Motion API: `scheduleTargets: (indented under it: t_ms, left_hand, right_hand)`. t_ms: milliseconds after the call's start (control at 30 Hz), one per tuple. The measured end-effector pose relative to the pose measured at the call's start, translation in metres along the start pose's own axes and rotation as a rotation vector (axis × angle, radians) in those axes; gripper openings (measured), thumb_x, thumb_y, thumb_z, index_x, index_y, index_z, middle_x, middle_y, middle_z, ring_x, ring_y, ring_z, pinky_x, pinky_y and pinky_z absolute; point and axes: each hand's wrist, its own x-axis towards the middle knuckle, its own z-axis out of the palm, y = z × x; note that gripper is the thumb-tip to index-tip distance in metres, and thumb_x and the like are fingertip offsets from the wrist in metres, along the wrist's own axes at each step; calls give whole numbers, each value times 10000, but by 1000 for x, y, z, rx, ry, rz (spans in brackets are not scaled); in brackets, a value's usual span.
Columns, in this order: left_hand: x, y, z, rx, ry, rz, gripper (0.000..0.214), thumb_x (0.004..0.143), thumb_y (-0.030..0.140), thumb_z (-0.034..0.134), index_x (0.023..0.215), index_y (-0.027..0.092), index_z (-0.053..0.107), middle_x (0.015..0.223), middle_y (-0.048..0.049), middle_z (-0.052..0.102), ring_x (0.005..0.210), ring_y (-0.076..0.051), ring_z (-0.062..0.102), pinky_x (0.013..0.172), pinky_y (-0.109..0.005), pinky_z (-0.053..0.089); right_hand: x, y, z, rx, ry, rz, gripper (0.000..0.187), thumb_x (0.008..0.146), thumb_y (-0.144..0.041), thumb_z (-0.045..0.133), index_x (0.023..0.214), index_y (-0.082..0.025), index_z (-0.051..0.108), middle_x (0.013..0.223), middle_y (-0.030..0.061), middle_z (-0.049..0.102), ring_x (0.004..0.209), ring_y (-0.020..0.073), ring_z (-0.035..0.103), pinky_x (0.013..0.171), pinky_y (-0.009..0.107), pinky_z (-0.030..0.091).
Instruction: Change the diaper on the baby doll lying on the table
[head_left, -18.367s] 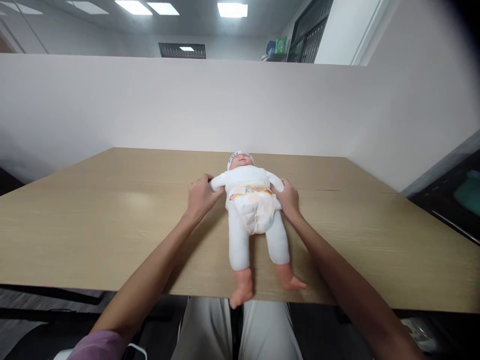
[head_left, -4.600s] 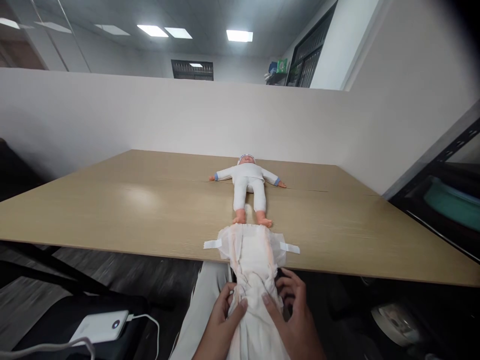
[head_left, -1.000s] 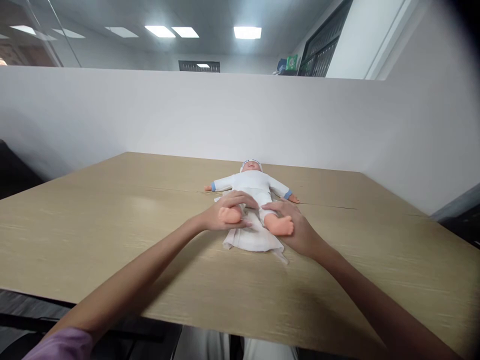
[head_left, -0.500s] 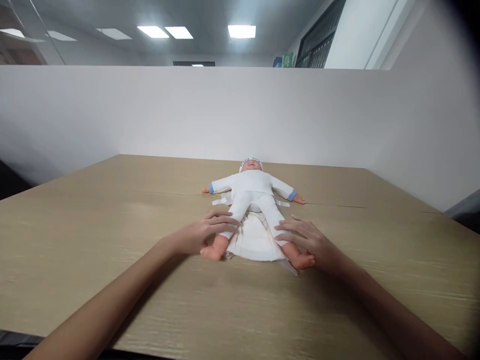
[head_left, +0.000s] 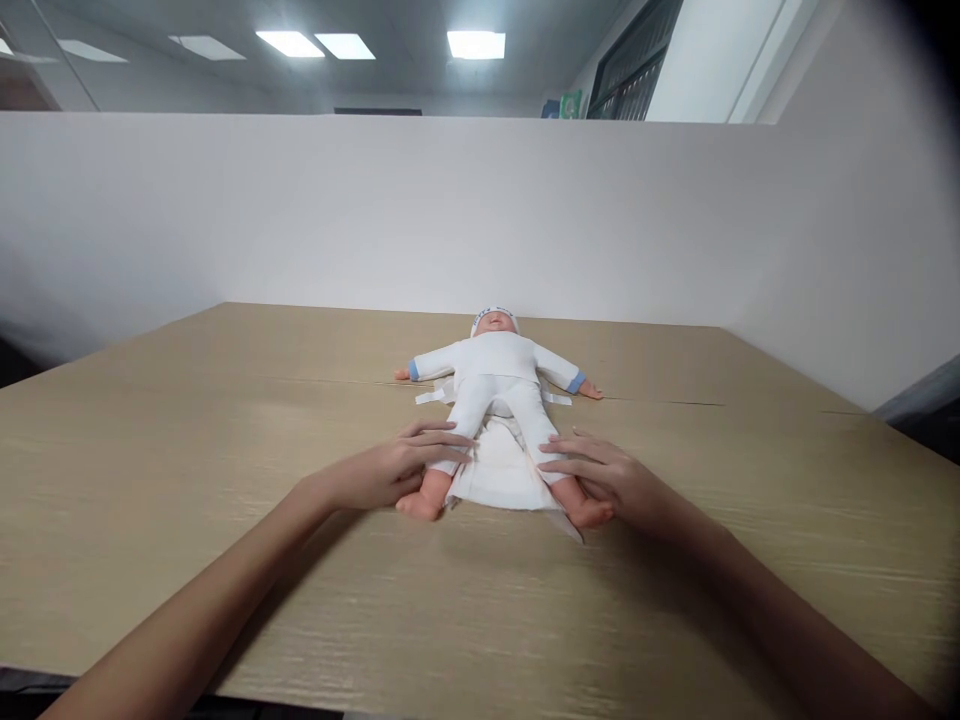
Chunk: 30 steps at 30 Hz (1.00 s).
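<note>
A baby doll [head_left: 499, 352] in a white outfit with blue cuffs and a printed cap lies on its back, feet toward me. Its legs are spread over an unfolded white diaper [head_left: 501, 480], whose tabs [head_left: 430, 397] stick out beside the waist. My left hand [head_left: 401, 462] rests around the doll's lower leg on the left, fingers over the trouser leg. My right hand [head_left: 611, 475] is likewise around the lower leg on the right, fingers reaching toward the diaper. Both thumbs are largely hidden behind the legs.
The doll lies on a wide wooden table [head_left: 225, 400] with a seam across it. A white partition [head_left: 337, 220] stands behind the table's far edge, and a white wall [head_left: 840, 260] rises on the right. Dark shapes flank both sides.
The view has shifted slightly, so the doll and table sit a little higher and further left. The doll's foot on the right has moved slightly inward with my right hand.
</note>
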Motion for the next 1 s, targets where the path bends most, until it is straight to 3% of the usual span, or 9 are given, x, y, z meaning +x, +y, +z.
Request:
scheduleTargets:
  t_ms: [167, 233, 367, 467, 533, 633, 733, 900, 1000]
  left_hand:
    - [3, 15, -1, -51, 40, -71, 421, 1075, 268, 423, 1444, 331, 615, 1525, -39, 592, 1489, -293, 424, 1208, -485, 418]
    - [6, 24, 4, -28, 67, -122, 398, 1060, 404, 498, 1429, 304, 609, 1471, -63, 611, 1442, -318, 448, 1176, -484, 433]
    - [13, 35, 24, 150, 117, -195, 722, 836, 645, 756, 1423, 265, 575, 1463, -117, 567, 1359, -397, 448, 1101, -533, 449]
    - [18, 37, 36, 284, 159, -194, 533, 880, 519, 738, 1317, 236, 629, 1391, -128, 590, 1301, -395, 466, 1084, -550, 428]
    - [22, 36, 39, 316, 187, -201, 314, 938, 364, 666, 1227, 240, 668, 1325, -109, 625, 1244, -360, 499, 1056, -521, 437]
    - [30, 34, 31, 292, 234, -219, 169, 1003, 293, 557, 1057, 224, 701, 1133, -91, 696, 1112, -310, 562, 985, -461, 462]
    - [43, 31, 11, 162, 289, -261, 300, 1051, 408, 486, 944, 212, 686, 915, -62, 699, 951, -268, 612, 879, -402, 487]
    - [80, 5, -24, -68, 490, -297, 408, 1000, 563, 532, 925, 192, 685, 1054, -70, 712, 1009, -265, 636, 951, -387, 487]
    - [109, -27, -29, -290, 549, -404, 402, 957, 565, 593, 1016, 182, 700, 1112, -75, 721, 1079, -288, 635, 1027, -407, 462]
  right_hand:
    - [-2, -1, -9, 156, -66, 117, 458, 1062, -212, 386, 1370, -360, 692, 1564, 0, 568, 1472, 214, 504, 1255, 486, 390]
    - [-1, -9, -12, 187, -46, 161, 422, 1080, -280, 394, 1393, -345, 670, 1538, 14, 593, 1458, 221, 517, 1248, 481, 398]
    - [4, -33, 0, 19, 12, 174, 550, 1001, -505, 592, 1498, -271, 559, 1504, 112, 601, 1421, 315, 530, 1238, 568, 373]
    - [9, -46, 18, -184, 43, 129, 667, 917, -574, 685, 1469, -213, 588, 1472, 182, 587, 1384, 385, 525, 1197, 616, 384]
    - [14, -50, 25, -257, 70, 138, 479, 981, -461, 612, 1387, -211, 657, 1406, 185, 611, 1330, 375, 548, 1120, 576, 451]
    - [26, -50, 19, -249, 60, 178, 336, 1042, -252, 439, 1214, -229, 727, 1246, 141, 672, 1164, 308, 615, 983, 476, 508]
    - [44, -40, -1, -103, 86, 242, 319, 1065, -270, 400, 1009, -221, 710, 1019, 92, 694, 949, 251, 638, 839, 385, 517]
    - [90, -5, -19, 118, 309, 242, 355, 1068, -465, 434, 1070, -221, 692, 1136, 99, 686, 1074, 263, 632, 981, 396, 481]
    - [123, 23, -15, 238, 364, 438, 401, 1028, -531, 453, 1032, -217, 703, 1097, 96, 716, 1058, 284, 633, 1011, 431, 467]
